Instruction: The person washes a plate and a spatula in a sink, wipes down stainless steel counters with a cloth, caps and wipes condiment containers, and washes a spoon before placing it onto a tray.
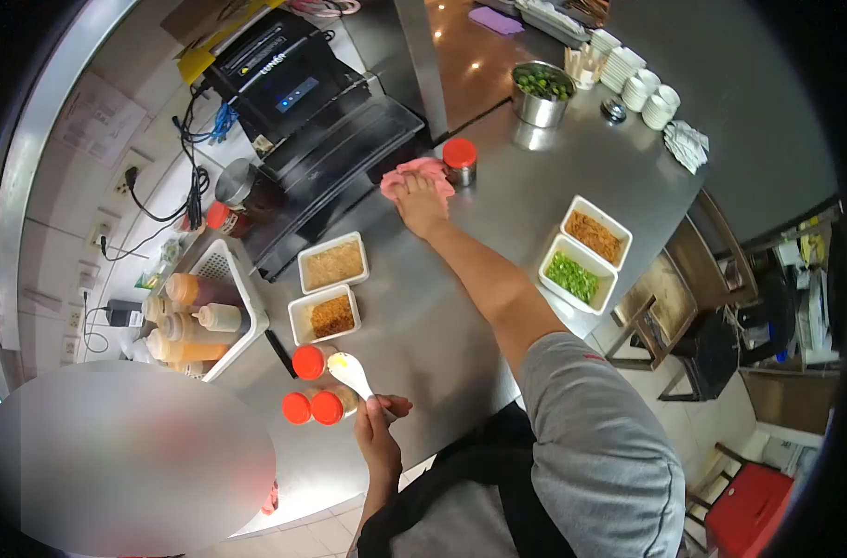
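My right hand [421, 203] is stretched far across the steel counter [423, 316], its fingers over a crumpled pink cloth [433, 171]. Just right of the cloth stands a red-lidded jar [460, 162]. Near my body, my left hand [380, 430] is closed on the handle of a white spoon [350, 374], whose bowl has a little yellow residue. The bowl hangs beside several red-lidded jars [327, 407]. Beyond them are two white containers, one with pale crumbs [334, 264] and one with browner crumbs [330, 317].
A basket of sauce bottles [247, 321] stands left, behind it a black machine [289, 88]. At right are containers of chopped greens [572, 277] and orange-brown shreds [593, 236]. Farther back stand a metal pot [539, 110] and stacked white cups [623, 71]. A blurred oval covers the lower left.
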`<state>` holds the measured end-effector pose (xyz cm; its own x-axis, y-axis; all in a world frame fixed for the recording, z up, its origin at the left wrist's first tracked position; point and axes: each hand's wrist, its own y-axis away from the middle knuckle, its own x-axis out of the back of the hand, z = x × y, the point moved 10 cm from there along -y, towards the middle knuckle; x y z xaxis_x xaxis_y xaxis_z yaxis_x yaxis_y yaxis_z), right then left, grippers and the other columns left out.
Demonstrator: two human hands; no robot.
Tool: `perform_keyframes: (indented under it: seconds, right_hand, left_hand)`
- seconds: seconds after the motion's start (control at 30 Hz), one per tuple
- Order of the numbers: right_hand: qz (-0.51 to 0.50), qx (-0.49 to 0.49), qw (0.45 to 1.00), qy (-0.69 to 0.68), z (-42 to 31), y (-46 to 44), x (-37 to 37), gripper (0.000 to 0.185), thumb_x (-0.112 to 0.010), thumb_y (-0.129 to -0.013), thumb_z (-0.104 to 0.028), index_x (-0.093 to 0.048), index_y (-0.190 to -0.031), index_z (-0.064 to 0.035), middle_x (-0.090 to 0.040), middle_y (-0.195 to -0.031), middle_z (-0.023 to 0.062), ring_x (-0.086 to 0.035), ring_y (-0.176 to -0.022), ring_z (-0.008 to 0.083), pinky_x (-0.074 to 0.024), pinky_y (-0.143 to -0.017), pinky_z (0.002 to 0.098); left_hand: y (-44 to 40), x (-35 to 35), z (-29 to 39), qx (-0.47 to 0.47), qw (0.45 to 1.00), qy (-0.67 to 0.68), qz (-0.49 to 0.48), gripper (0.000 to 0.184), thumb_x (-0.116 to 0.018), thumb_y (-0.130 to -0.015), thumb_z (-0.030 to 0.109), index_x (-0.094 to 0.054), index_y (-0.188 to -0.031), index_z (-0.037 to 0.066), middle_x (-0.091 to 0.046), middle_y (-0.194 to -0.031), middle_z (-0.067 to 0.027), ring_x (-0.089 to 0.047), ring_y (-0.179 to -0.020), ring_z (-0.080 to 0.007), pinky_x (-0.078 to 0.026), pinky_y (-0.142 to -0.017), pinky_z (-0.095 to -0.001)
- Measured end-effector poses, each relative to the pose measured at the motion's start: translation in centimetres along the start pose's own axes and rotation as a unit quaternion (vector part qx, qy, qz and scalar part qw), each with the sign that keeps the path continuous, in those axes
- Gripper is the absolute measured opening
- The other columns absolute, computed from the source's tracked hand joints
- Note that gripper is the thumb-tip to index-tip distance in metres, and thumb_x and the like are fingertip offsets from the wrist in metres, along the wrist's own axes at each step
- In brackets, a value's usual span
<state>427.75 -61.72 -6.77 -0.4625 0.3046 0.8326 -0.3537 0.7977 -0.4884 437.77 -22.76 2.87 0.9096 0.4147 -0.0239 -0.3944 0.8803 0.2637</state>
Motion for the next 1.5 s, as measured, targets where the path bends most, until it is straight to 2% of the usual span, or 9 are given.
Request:
perform_keyframes:
  seconds: [0.17, 0.37, 0.57, 0.77, 0.97, 1.03, 1.17, 1.33, 1.5]
  right_hand:
    - [0.116, -0.03, 0.991, 0.063, -5.6, 13.4, 8.4, 0.047, -0.06, -0.083, -0.025, -0.054, -0.127, -0.0111, -0.048, -0.132, 0.0152, -0.041, -0.126, 0.0341, -0.0295, -0.106, 0.0516]
    - [0.033, 0.005, 0.943, -0.332, -10.4, 26.4, 22.7, 0.032, -0.065, -0.075, -0.014, -0.064, -0.107, -0.01, -0.047, -0.133, 0.0181, -0.042, -0.126, 0.0371, -0.0322, -0.108, 0.0482]
    - [0.152, -0.246, 0.951, -0.11, 0.0, 45.9, 41.0, 0.024, -0.061, -0.073, -0.008, -0.067, -0.095, -0.0113, -0.043, -0.136, 0.0196, -0.042, -0.126, 0.0377, -0.0337, -0.105, 0.0462]
    - [0.44, -0.439, 0.775, 0.114, -2.0, 70.6, 70.0, 0.02, -0.063, -0.078, -0.022, -0.074, -0.093, -0.0135, -0.038, -0.141, 0.0218, -0.033, -0.131, 0.0358, -0.0242, -0.109, 0.0505]
    - [0.562, -0.154, 0.711, 0.393, -20.4, 75.9, 91.7, 0.04, -0.054, -0.087, -0.041, -0.059, -0.112, -0.0101, -0.032, -0.145, 0.0134, -0.027, -0.137, 0.0261, -0.0174, -0.109, 0.0544]
    - [0.53, -0.212, 0.656, 0.494, -21.4, 76.9, 94.6, 0.048, -0.041, -0.092, -0.049, -0.045, -0.132, -0.0237, -0.028, -0.151, 0.0025, -0.016, -0.143, 0.019, -0.0033, -0.111, 0.0626]
    - [0.592, -0.236, 0.587, 0.5, -16.7, 82.6, 99.0, 0.052, -0.037, -0.095, -0.053, -0.036, -0.143, -0.0306, -0.024, -0.155, -0.0026, -0.009, -0.146, 0.0168, 0.0051, -0.113, 0.0663]
    - [0.712, 0.003, 0.587, 0.386, -11.1, 91.5, 105.2, 0.051, -0.039, -0.096, -0.049, -0.036, -0.143, -0.0306, -0.027, -0.154, -0.0012, -0.01, -0.146, 0.0239, 0.005, -0.112, 0.0672]
    - [0.673, 0.037, 0.594, 0.439, -4.1, 97.3, 112.3, 0.048, -0.036, -0.097, -0.049, -0.038, -0.141, -0.0306, -0.027, -0.153, 0.004, -0.012, -0.145, 0.031, 0.0039, -0.112, 0.0679]
  left_hand:
    - [0.2, -1.2, 0.8, -0.044, 0.995, -0.05, -0.07, 0.032, -0.036, -0.104, 0.029, -0.049, -0.091, 0.003, -0.063, -0.083, -0.0127, -0.061, -0.076, -0.0201, -0.049, -0.074, -0.0336]
    - [0.3, -8.9, 0.6, -0.092, 0.981, -0.092, -0.147, 0.032, -0.036, -0.103, 0.033, -0.05, -0.091, 0.007, -0.056, -0.081, -0.0062, -0.055, -0.075, -0.0168, -0.046, -0.071, -0.0318]
    - [9.4, -23.4, 0.3, -0.061, 0.937, -0.107, -0.328, 0.028, -0.036, -0.103, 0.027, -0.048, -0.09, 0.006, -0.054, -0.081, -0.0056, -0.051, -0.073, -0.0149, -0.042, -0.071, -0.0293]
    - [25.4, -40.9, -6.8, -0.135, 0.836, -0.049, -0.53, 0.028, -0.035, -0.103, 0.023, -0.049, -0.091, 0.002, -0.056, -0.076, -0.0086, -0.055, -0.067, -0.0141, -0.048, -0.062, -0.0293]
    - [36.7, -53.8, -22.3, -0.022, 0.793, -0.121, -0.596, 0.029, -0.035, -0.103, 0.024, -0.051, -0.093, 0.002, -0.059, -0.075, -0.0088, -0.06, -0.062, -0.0167, -0.049, -0.058, -0.0287]
    - [38.1, -55.9, -25.6, -0.04, 0.79, -0.183, -0.584, 0.029, -0.035, -0.103, 0.025, -0.051, -0.092, 0.003, -0.06, -0.075, -0.0083, -0.06, -0.062, -0.0161, -0.049, -0.057, -0.0282]
    - [38.2, -59.8, -31.0, -0.063, 0.773, -0.28, -0.565, 0.03, -0.036, -0.103, 0.027, -0.051, -0.091, 0.005, -0.06, -0.073, -0.0067, -0.06, -0.06, -0.0148, -0.048, -0.054, -0.0275]
    - [42.2, -68.4, -34.0, -0.07, 0.778, -0.325, -0.532, 0.031, -0.036, -0.103, 0.029, -0.05, -0.087, 0.006, -0.061, -0.071, -0.006, -0.061, -0.059, -0.0137, -0.048, -0.052, -0.0272]
    - [59.1, -86.0, -38.2, -0.148, 0.673, -0.279, -0.669, 0.031, -0.039, -0.102, 0.029, -0.051, -0.085, 0.006, -0.057, -0.062, -0.0048, -0.054, -0.054, -0.0121, -0.044, -0.05, -0.0254]
